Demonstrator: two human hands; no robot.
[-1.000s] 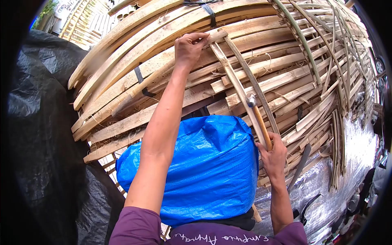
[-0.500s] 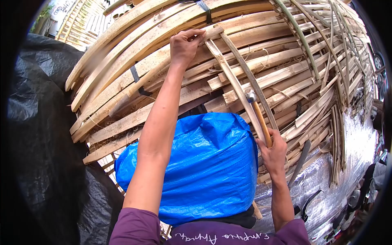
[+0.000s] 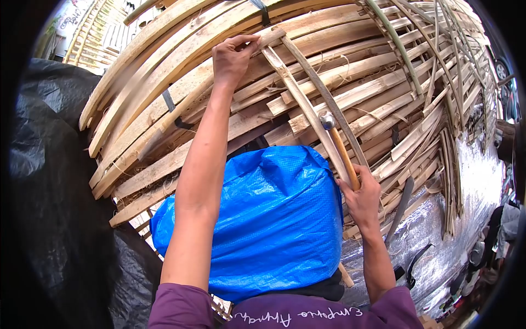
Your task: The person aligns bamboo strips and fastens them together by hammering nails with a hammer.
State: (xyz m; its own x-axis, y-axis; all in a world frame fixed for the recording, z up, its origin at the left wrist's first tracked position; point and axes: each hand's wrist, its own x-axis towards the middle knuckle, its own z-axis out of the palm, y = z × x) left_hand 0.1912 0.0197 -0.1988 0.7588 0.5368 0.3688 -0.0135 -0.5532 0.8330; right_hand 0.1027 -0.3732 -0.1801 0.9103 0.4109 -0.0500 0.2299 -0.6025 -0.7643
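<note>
Wooden frame (image 3: 298, 94) in the head view, two long slats joined by a short crosspiece (image 3: 272, 37), and it slants beyond the far right corner of the blue sheet (image 3: 274, 225), its lower end coming down just beside the sheet's right edge. And look at the left hand (image 3: 234, 59), out beyond the sheet's far edge: thumb and fingertips pinch together on the crosspiece's left end, and whether anything small is tucked between them, I cannot tell! Over to the right hand (image 3: 360, 194), just right of the blue sheet, and it's wrapped around the handle of the hammer (image 3: 339, 151), thumb against the lower part of the pale slat. That hammer runs along the frame, metal head pointing away from the person, just past the sheet's far right corner. Behind it all, a great stack of planks (image 3: 367, 67) fans out beyond the blue sheet. Black sheeting (image 3: 71, 137) drapes to its left, crinkled silver sheeting (image 3: 476, 170) glints to its right, and a dark flat strip (image 3: 404, 204) lies aslant on that same right side, past the right hand
</note>
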